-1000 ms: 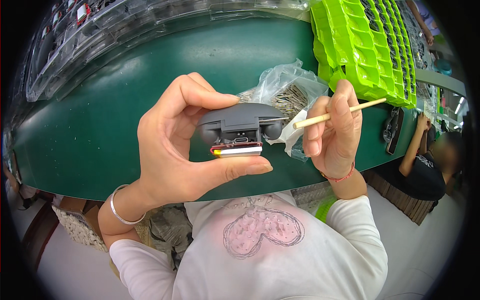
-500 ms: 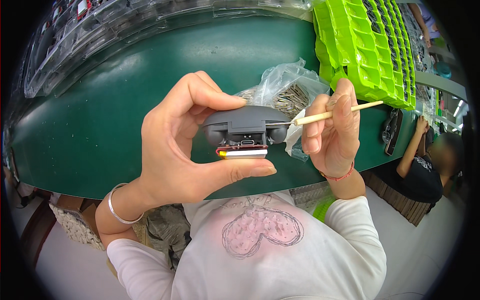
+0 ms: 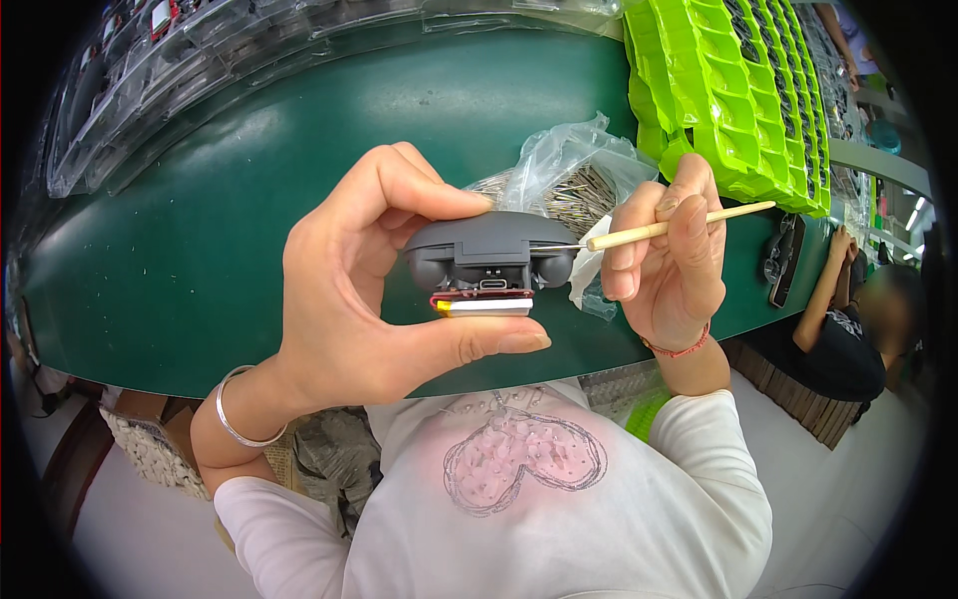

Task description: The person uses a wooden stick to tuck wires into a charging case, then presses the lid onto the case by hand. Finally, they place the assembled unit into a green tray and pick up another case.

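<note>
Between the thumb and fingers of my left hand [image 3: 354, 285] sits a dark grey rounded plastic housing [image 3: 489, 238]. Its open side shows a small socket and a red circuit board, with a white battery pack [image 3: 489, 307] with a yellow end beneath, pressed by my thumb. My right hand [image 3: 671, 250] is closed around a thin wooden-handled needle tool [image 3: 639, 236]. The tool's fine metal tip meets the right side of the housing; its exact contact spot is too small to tell. Behind the housing lies a clear plastic bag [image 3: 579, 160] of thin metal pins [image 3: 579, 198].
A bright green compartment tray [image 3: 699, 100] holding dark parts stands at the back right of the green table [image 3: 200, 260]. Clear plastic trays [image 3: 220, 80] line the far left edge. Glasses and a phone [image 3: 788, 262] lie at the right. Another person [image 3: 848, 334] sits beyond.
My right hand has shifted very slightly to the right and turned a little with the needle tool. My left hand and the housing have stayed put.
</note>
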Tool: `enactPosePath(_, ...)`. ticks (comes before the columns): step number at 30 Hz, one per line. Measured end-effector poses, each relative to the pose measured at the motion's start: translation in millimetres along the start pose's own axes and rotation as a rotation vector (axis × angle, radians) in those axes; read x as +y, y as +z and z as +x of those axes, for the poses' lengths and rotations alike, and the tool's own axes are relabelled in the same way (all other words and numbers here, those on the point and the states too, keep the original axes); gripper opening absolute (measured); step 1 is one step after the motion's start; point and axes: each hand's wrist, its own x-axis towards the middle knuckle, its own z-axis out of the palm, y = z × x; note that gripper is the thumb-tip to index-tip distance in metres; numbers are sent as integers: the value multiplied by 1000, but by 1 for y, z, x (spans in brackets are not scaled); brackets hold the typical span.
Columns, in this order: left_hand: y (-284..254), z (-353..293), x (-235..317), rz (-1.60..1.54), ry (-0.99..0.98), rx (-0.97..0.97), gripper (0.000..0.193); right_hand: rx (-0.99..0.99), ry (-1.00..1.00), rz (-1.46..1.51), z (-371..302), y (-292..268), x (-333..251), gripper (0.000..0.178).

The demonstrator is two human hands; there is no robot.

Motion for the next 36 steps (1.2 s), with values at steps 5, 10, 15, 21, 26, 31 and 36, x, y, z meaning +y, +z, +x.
enactPosePath(5,0,0,2,-1,-2,-5,61,7,12,-23,0,1,0,17)
enactPosePath(10,0,0,1,-2,-13,-2,62,12,4,-41,0,2,-1,16)
enactPosePath(15,0,0,2,56,-1,-20,60,-17,-54,-129,-1,1,-1,16)
enactPosePath(21,3,-3,2,96,3,-13,59,-11,-55,-170,-3,3,2,16)
enactPosePath(26,4,2,0,71,27,3,61,-17,-37,-134,-2,2,4,15)
enactPosePath(31,3,-1,3,64,22,39,62,14,20,12,-1,5,6,18)
enactPosePath(36,1,-1,3,106,53,29,63,-18,46,68,-2,5,10,21)
